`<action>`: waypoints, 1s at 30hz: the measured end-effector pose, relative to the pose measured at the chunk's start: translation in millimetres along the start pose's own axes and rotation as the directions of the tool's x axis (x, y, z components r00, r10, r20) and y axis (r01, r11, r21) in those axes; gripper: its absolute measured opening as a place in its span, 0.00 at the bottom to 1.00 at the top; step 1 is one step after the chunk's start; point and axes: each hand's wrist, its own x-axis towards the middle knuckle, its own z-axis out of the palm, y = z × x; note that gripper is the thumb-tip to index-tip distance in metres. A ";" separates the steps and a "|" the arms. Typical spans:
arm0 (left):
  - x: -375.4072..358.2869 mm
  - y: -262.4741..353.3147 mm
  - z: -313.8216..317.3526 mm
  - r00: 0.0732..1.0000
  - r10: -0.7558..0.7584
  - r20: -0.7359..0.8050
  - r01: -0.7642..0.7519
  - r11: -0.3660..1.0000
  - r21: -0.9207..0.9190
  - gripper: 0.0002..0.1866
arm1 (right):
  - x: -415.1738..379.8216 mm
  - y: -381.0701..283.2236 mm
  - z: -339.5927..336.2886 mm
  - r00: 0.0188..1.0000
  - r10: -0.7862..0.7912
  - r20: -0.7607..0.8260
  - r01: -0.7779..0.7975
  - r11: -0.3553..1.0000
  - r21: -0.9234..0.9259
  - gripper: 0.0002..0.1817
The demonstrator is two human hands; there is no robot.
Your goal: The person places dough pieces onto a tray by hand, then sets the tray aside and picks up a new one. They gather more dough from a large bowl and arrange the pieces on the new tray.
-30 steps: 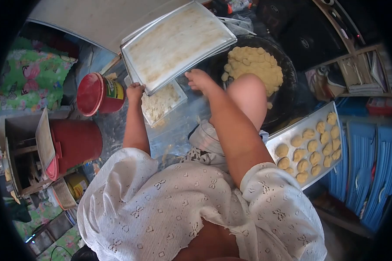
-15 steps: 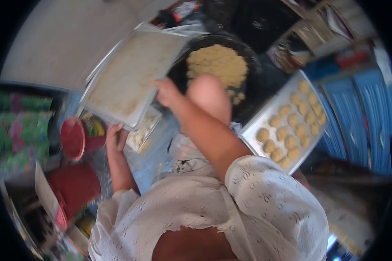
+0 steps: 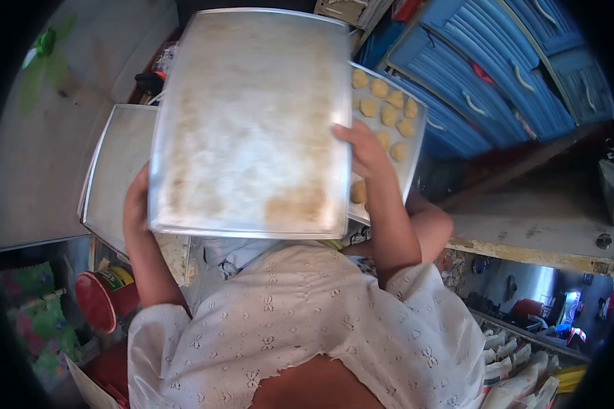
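I hold up a flat metal baking tray (image 3: 249, 129), browned in patches and bare on the side facing me. My left hand (image 3: 137, 203) grips its lower left edge, the fingers partly hidden behind it. On the right edge my right hand (image 3: 363, 148) is closed, thumb over the rim. Behind the held tray, to the right, lies another tray (image 3: 418, 133) with several rounded pieces of dough (image 3: 388, 116) in rows; its left part is covered. More stacked trays (image 3: 119, 160) sit at the left, beyond my left hand.
Blue cabinets (image 3: 457, 75) with pale handles stand at the upper right. A worn ledge (image 3: 546, 225) runs along the right side. At the lower left are a red tub (image 3: 95, 300) and green floral cloth (image 3: 37, 313). A green fan (image 3: 44, 44) shows at upper left.
Both hands have lifted one tray off the stack and brought it rightward, close in front of me. The view has turned right. The large dark pan of dough is now hidden.
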 end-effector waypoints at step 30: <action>137.2 -143.5 170.9 0.896 -0.311 0.317 -0.202 0.350 0.915 0.17 | -109.5 29.4 -181.2 0.545 -0.547 -0.635 -0.640 0.218 -0.737 0.34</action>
